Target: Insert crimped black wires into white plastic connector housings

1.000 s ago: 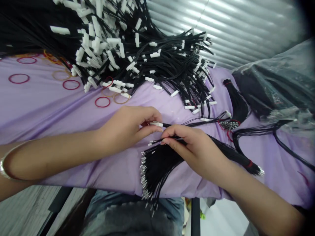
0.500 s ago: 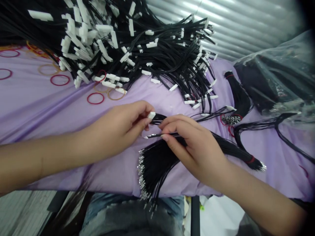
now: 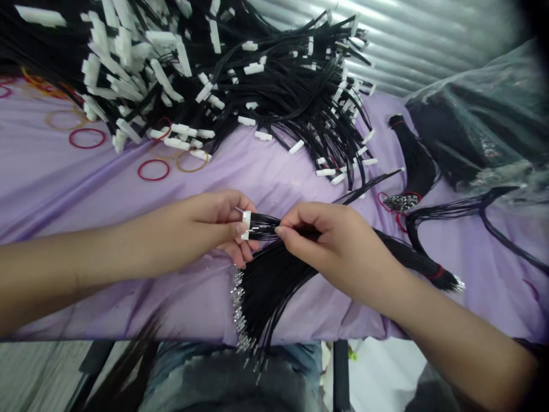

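Note:
My left hand (image 3: 214, 226) pinches a small white connector (image 3: 246, 224) with black wires running out of its right side. My right hand (image 3: 332, 246) is closed on those black wires (image 3: 263, 226) just right of the connector. Under both hands a thick bundle of loose black wires (image 3: 274, 286) with bare metal terminals fans out toward the table's front edge. Both hands work above a purple cloth (image 3: 86, 189).
A big heap of black wires with white connectors (image 3: 206, 74) covers the back of the cloth. Red and orange rubber bands (image 3: 153, 169) lie at left. Banded wire bundles (image 3: 412, 166) and a clear plastic bag (image 3: 484, 137) sit at right. A corrugated metal wall (image 3: 420, 40) stands behind.
My right hand has brought its wire end into the connector held by my left hand. Both hands have closed together, and the view has shifted slightly left and down.

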### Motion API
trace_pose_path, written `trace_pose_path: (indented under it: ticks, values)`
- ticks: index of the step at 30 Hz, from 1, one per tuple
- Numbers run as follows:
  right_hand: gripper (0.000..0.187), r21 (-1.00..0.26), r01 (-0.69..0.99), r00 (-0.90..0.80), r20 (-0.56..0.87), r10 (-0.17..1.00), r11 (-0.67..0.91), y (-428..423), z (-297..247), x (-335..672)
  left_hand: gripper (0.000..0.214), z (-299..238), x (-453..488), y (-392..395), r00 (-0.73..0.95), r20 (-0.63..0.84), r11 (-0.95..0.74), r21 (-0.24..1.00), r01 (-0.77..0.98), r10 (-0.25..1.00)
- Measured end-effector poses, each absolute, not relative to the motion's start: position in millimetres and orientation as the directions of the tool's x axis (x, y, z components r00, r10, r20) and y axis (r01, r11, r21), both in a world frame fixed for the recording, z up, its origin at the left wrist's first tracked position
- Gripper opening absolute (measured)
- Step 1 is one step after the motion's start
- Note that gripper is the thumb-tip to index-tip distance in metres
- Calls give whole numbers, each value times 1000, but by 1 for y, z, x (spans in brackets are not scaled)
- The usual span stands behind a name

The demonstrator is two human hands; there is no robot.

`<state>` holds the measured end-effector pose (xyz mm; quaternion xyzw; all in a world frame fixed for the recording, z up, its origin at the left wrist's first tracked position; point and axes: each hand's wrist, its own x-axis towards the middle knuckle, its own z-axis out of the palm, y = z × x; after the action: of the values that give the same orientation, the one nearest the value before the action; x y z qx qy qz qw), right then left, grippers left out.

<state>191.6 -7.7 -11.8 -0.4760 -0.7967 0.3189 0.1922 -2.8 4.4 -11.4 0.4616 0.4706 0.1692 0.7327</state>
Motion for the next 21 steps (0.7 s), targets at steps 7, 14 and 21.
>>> trace_pose_path:
  ticks: [7, 14, 21]
  values:
    - [15, -624, 694, -467, -9, 884, 360, -10, -11, 191, 15, -9, -3, 7, 481, -588, 542, 803, 248, 651]
    - [14, -494, 744, -444, 137, 886, 449, -15, -18, 188, 13, -13, -8, 10, 548, -558, 545, 812, 208, 623]
    - [16, -377, 518, -735, 263, 625, 767, -26, -26, 185, 11, -13, -9, 11, 545, -547, 561, 812, 161, 636]
